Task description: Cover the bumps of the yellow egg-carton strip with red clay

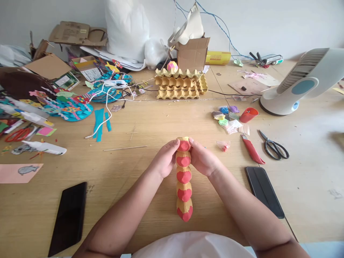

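Observation:
A strip of egg-carton cups [184,186], yellow with red-painted tops, lies lengthwise on the wooden table [150,122] in front of me. My left hand [164,159] and my right hand [203,158] grip its far end from either side, fingers curled and thumbs pressed on the top red cup. The near end of the strip points toward my body.
Two black phones [69,216] [263,190] lie left and right of my arms. A red utility knife [252,149], black scissors [273,146], a red cup [248,114], stacked egg trays [179,85], a white fan [303,83], a glue bottle [45,147] and paper crafts [67,107] surround them.

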The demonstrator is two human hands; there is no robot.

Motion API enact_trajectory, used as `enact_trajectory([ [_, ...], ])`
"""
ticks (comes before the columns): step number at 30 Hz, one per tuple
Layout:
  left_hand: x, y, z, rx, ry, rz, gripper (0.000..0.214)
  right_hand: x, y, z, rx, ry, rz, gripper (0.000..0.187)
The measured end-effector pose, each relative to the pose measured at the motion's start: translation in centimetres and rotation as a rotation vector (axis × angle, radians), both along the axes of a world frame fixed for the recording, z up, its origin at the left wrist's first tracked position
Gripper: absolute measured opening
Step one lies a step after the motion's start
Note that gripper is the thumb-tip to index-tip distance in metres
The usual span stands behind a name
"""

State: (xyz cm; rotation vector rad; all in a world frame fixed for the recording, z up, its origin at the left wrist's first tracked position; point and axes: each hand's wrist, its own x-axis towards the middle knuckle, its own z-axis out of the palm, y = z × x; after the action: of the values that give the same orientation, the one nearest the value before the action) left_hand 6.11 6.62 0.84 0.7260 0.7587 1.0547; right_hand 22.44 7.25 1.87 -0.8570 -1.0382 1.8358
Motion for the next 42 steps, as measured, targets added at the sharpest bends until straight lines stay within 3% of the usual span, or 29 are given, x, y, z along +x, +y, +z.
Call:
enact_trajectory([
  [3,-0.1,0.3,-0.4,-0.015,-0.021,0.037,0.051,0.3,0.5,-0.6,-0.191,0.108,0.015,0.045],
  [5,-0.1,0.4,-0.4,-0.019,-0.019,0.054,0.058,0.5,0.8,-0.9,-0.225,0.142,-0.02,0.042],
  [19,0.5,-0.2,0.5,0.035,0.296,0.261,0.039,-0.3,0.1,-0.1,-0.165,0.164,-0.061,0.044],
  [23,0.8,-0.6,0.4,0.085,0.311,0.328,0.043,-0.5,0.0,-0.4,-0.177,0.2,-0.052,0.042],
  [27,0.6,-0.3,0.0,0.101,0.21,0.224,0.055,-0.2,0.4,-1.1,-0.202,0.25,-0.098,0.04],
  [31,0.3,0.1,-0.4,0.019,0.101,0.119,0.066,0.2,1.0,-1.5,-0.209,0.251,-0.122,0.038],
  [37,-0.3,0.4,-0.5,0.016,0.161,0.095,0.053,0.7,1.5,-1.7,-0.239,0.255,-0.142,0.04],
  [42,-1.3,0.8,-0.7,-0.114,0.172,0.084,0.049,1.1,2.1,-2.3,-0.245,0.238,-0.195,0.034],
])
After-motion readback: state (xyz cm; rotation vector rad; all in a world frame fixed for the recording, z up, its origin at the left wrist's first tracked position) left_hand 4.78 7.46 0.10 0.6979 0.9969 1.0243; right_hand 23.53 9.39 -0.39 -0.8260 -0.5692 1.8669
